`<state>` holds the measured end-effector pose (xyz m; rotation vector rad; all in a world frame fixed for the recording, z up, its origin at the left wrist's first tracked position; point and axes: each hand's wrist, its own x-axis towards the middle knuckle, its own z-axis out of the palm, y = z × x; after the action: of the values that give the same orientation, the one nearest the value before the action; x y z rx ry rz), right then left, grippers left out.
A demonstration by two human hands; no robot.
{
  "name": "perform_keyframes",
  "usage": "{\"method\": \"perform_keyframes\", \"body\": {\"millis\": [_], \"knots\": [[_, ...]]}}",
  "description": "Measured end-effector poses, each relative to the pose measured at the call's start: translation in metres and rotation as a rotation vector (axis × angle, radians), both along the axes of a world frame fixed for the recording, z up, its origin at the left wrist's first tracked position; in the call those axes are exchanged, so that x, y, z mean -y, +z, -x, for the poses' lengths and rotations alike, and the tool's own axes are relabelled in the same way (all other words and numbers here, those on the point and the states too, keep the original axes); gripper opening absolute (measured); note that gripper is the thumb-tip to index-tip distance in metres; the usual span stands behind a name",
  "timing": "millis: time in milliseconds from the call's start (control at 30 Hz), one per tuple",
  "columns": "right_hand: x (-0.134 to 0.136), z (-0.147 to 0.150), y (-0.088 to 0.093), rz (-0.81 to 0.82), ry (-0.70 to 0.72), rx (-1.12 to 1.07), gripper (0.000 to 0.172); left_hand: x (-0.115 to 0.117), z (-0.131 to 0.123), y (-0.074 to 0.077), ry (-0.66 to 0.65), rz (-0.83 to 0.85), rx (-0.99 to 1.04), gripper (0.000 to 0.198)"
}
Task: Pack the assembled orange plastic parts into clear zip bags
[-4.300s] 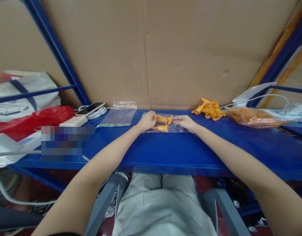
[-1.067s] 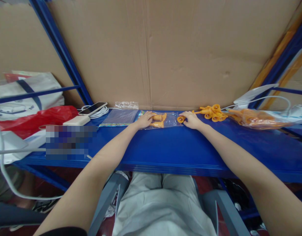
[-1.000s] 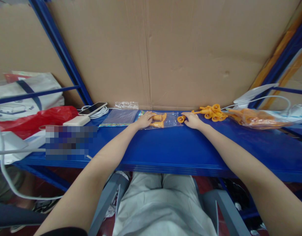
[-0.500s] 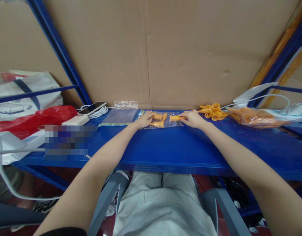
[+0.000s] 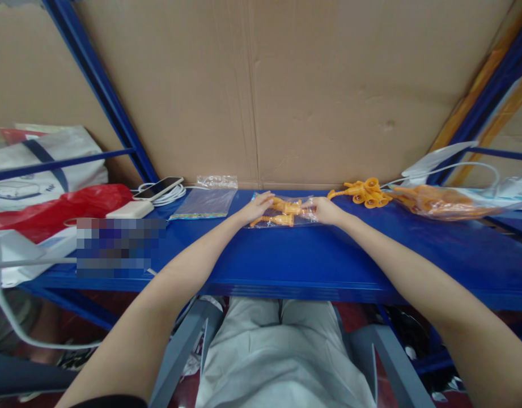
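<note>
A clear plastic bag (image 5: 271, 222) lies on the blue shelf with several orange horn-shaped pieces (image 5: 286, 219) in it. My left hand (image 5: 257, 208) grips the bag's left end, its fingers bent over the plastic. At the opposite end, my right hand (image 5: 324, 210) is closed round the bag's edge; an orange piece reaches up to its fingertips, which are partly hidden. Just right of that hand, a pile of loose orange pieces (image 5: 369, 192) rests at the back of the shelf.
Flat clear bags (image 5: 205, 201) lie left of my hands, beside a phone (image 5: 165, 186), white cable and white box (image 5: 131, 209). A red bag (image 5: 65, 209) is farther left. A filled bag of orange pieces (image 5: 443, 202) lies right. Cardboard (image 5: 286, 96) stands behind.
My right hand has moved slightly left with its orange piece, which now lies at the bag among the others. My left hand has shifted a little right, and the bag is bunched.
</note>
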<state>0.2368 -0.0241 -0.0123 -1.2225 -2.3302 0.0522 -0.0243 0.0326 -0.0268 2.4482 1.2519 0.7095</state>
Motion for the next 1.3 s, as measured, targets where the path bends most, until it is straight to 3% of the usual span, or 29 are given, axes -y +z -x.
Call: {"method": "perform_keyframes", "body": {"millis": [100, 367, 500, 600, 667, 733, 967, 1300], "knots": [[0.005, 0.004, 0.002, 0.131, 0.063, -0.115, 0.023, 0.001, 0.001, 0.001, 0.036, 0.045, 0.115, 0.046], [0.005, 0.0, 0.005, 0.388, 0.01, -0.59, 0.022, 0.012, -0.006, 0.009, 0.123, 0.147, 0.343, 0.04], [0.004, -0.001, 0.007, 0.269, -0.199, -0.358, 0.008, 0.024, -0.006, 0.019, 0.252, 0.038, 0.253, 0.038], [0.006, 0.0, 0.009, 0.187, -0.275, -0.109, 0.026, 0.032, -0.002, 0.028, 0.417, -0.079, 0.058, 0.034], [0.008, 0.001, 0.01, 0.226, -0.25, -0.046, 0.039, 0.038, 0.0, 0.033, 0.509, -0.124, -0.092, 0.032], [0.011, 0.003, 0.011, 0.301, -0.192, -0.07, 0.041, 0.042, 0.001, 0.036, 0.545, -0.131, -0.207, 0.034], [0.012, 0.001, 0.007, 0.44, 0.024, -0.187, 0.044, 0.044, 0.0, 0.038, 0.546, -0.137, -0.298, 0.036], [-0.005, -0.006, -0.005, 0.439, -0.009, -0.214, 0.032, 0.035, 0.006, 0.039, 0.419, -0.089, -0.229, 0.034]]}}
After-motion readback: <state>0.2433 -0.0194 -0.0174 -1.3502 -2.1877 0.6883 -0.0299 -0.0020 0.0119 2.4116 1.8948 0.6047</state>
